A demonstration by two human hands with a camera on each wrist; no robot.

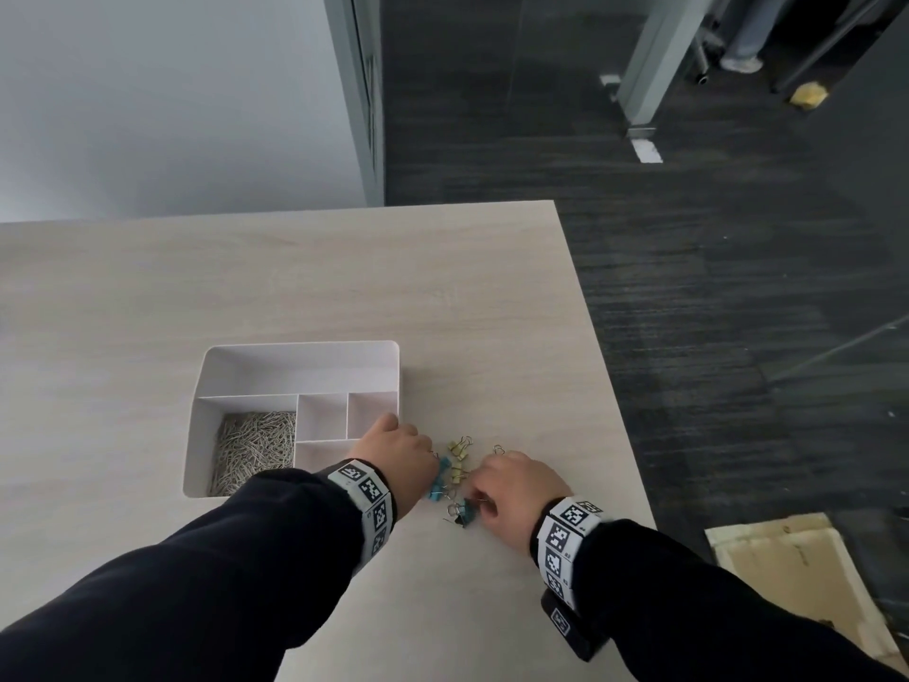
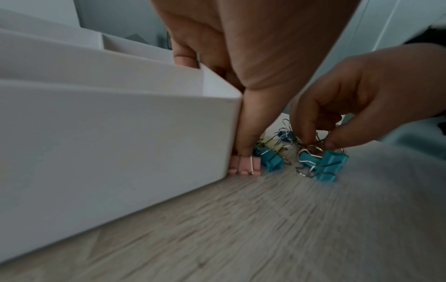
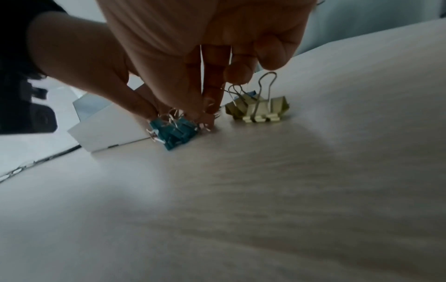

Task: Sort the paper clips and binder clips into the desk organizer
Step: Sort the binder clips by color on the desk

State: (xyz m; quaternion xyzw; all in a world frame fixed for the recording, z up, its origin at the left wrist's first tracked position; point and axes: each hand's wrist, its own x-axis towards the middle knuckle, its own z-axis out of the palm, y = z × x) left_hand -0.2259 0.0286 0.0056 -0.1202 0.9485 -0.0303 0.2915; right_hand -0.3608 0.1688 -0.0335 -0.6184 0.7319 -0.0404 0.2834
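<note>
A white desk organizer (image 1: 300, 347) stands on the wooden table, with several silver paper clips (image 1: 256, 445) in its front left compartment. My left hand (image 1: 401, 447) holds its right front corner (image 2: 120, 133): fingers lie over the rim and the thumb (image 2: 248, 133) runs down the outside wall onto a pink binder clip (image 2: 246, 166). Loose binder clips lie just right of the organizer, yellow ones (image 1: 460, 450) (image 3: 258, 108) and blue ones (image 1: 440, 479) (image 2: 272, 162). My right hand (image 1: 511, 484) pinches the wire handles of a blue binder clip (image 1: 467, 511) (image 2: 330, 166) (image 3: 176, 131) that rests on the table.
The table's right edge (image 1: 610, 386) runs close to the clips, with dark carpet beyond it. A cardboard box (image 1: 787, 573) sits on the floor at the lower right. The organizer's long back compartment (image 1: 305, 371) and small right ones hold nothing I can see.
</note>
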